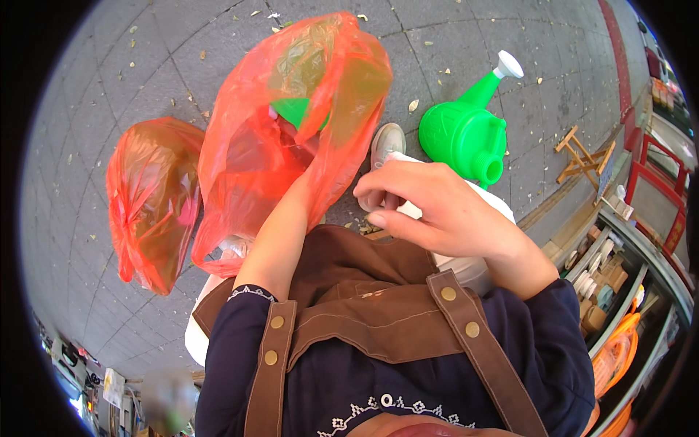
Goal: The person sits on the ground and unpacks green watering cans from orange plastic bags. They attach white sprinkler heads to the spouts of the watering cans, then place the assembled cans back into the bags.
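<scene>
A large translucent red plastic bag (240, 146) stands in front of me. My left forearm reaches into its mouth, and my left hand (297, 151) is inside, its fingers hidden by the film and shadow. A bright green piece (297, 111) shows just beyond that hand, with yellowish-green contents behind the plastic; their kind is unclear. My right hand (429, 207) hovers over my lap, right of the bag, fingers loosely curled and thumb apart, with nothing visible in it. Beyond it a green watering can (459, 135) with a white sprinkler head rests on the pavement.
A second, knotted red plastic bag (154, 211), full, sits on the grey paving (95, 167) at the left. A small wooden folding stand (582, 160) is at the right. Nearer on that side, shelving (608, 291) holds small goods and an orange coil (617, 349).
</scene>
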`<action>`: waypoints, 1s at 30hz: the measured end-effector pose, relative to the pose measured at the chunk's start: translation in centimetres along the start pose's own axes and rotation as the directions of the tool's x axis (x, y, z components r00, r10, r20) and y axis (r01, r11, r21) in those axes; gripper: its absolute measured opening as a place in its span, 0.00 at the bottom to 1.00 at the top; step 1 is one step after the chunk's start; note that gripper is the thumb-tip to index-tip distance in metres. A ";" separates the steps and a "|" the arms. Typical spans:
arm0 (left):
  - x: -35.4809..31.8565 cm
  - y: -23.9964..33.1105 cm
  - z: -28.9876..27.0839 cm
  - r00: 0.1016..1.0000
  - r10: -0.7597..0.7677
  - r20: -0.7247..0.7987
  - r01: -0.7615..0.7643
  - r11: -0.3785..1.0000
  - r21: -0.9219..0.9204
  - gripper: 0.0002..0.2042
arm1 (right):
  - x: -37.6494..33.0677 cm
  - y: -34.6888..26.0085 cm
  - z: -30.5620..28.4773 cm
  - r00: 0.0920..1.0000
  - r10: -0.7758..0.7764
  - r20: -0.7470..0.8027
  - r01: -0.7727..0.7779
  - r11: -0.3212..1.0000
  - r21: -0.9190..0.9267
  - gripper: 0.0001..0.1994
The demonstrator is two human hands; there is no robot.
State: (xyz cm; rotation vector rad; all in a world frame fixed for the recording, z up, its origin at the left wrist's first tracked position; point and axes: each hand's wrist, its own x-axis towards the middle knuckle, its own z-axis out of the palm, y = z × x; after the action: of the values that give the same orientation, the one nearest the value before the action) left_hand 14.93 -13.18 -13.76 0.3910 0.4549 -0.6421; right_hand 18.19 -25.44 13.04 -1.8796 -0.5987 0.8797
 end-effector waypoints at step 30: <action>-30.3 4.1 10.0 0.943 0.331 -0.014 -0.105 0.339 0.935 0.36 | 0.5 -5.7 11.8 0.681 -0.642 0.352 0.648 0.304 -0.699 0.22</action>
State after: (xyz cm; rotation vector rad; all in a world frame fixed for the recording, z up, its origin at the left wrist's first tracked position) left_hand -1.08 -0.41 11.05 1.6375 0.1616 -0.5334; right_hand 9.06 -16.14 14.52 -2.0396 -1.8592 -0.0045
